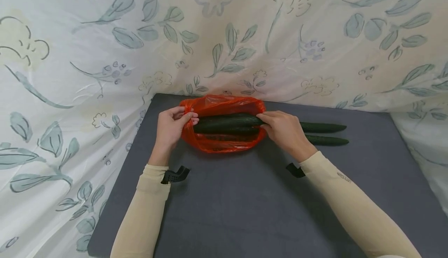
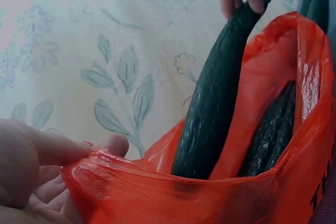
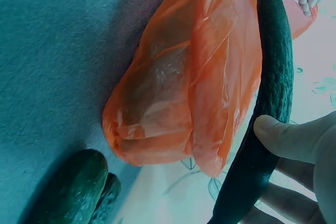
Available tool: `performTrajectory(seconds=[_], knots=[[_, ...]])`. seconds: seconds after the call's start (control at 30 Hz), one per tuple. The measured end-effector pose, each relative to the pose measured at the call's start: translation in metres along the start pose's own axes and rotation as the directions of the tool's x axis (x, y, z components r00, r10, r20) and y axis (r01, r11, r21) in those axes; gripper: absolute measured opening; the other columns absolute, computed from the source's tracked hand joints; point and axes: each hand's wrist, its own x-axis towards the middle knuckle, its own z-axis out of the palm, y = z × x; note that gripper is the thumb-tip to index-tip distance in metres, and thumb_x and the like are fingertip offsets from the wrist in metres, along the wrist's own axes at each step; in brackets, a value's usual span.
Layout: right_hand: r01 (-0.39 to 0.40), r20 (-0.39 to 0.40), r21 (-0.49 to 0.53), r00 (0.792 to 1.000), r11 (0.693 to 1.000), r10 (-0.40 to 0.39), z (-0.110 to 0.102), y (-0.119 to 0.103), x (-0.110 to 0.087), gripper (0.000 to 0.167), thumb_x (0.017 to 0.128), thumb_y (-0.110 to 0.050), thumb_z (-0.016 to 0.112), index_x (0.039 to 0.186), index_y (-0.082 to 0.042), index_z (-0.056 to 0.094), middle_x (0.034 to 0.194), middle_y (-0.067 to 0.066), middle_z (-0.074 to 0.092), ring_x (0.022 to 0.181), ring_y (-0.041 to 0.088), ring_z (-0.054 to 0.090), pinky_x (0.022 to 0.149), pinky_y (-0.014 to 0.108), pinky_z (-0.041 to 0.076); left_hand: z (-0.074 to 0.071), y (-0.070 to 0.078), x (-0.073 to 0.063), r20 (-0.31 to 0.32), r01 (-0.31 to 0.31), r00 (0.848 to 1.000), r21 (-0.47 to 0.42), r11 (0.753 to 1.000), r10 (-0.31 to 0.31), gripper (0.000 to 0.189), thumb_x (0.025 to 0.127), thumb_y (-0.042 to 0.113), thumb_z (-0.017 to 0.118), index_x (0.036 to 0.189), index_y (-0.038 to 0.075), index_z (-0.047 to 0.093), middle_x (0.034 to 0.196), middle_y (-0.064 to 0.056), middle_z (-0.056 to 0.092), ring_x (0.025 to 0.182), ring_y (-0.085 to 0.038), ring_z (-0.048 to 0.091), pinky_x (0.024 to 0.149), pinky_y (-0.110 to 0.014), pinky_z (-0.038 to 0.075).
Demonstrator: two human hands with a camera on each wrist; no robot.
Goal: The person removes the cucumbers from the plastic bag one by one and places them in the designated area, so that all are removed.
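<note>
My left hand (image 1: 171, 128) pinches the left rim of a red plastic bag (image 1: 224, 147) between thumb and fingers, and the bag's mouth gapes wide. With my right hand (image 1: 284, 131) I grip a dark green cucumber (image 1: 227, 121) near its right end. In the left wrist view this cucumber (image 2: 212, 103) slants down into the bag, its lower tip hidden behind the red rim. More cucumbers (image 2: 273, 129) lie inside. The right wrist view shows my thumb (image 3: 283, 135) pressed along the held cucumber, fingers behind it.
Right of the bag, two more cucumbers (image 1: 325, 128) lie side by side on the dark grey table (image 1: 224, 203). A floral cloth (image 1: 224, 56) hangs behind the table and along its sides. Each wrist carries a black strap mount (image 1: 175, 175).
</note>
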Motion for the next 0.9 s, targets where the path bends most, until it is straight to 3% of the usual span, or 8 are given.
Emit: performTrajectory(seconds=[0.43, 0.9], knots=[[0.009, -0.109, 0.01, 0.994, 1.0, -0.007, -0.016, 0.017, -0.032, 0.05, 0.087, 0.002, 0.09, 0.134, -0.007, 0.078, 0.123, 0.012, 0.078, 0.109, 0.032, 0.075, 0.08, 0.055, 0.066, 0.002, -0.002, 0.0, 0.012, -0.015, 1.0, -0.007, 1.0, 0.015, 0.035, 0.104, 0.0, 0.073, 0.134, -0.016, 0.065, 0.107, -0.028, 0.077, 0.079, -0.019, 0.08, 0.08, -0.034, 0.066], [-0.004, -0.148, -0.041, 0.989, 0.999, -0.002, -0.032, 0.03, -0.059, 0.048, 0.084, 0.0, 0.092, 0.131, -0.004, 0.079, 0.122, 0.016, 0.078, 0.103, 0.036, 0.076, 0.075, 0.057, 0.065, -0.001, -0.004, -0.002, 0.008, -0.015, 1.0, -0.006, 1.0, 0.015, 0.035, 0.104, -0.002, 0.072, 0.135, -0.016, 0.064, 0.109, -0.03, 0.076, 0.083, -0.028, 0.081, 0.081, -0.038, 0.067]])
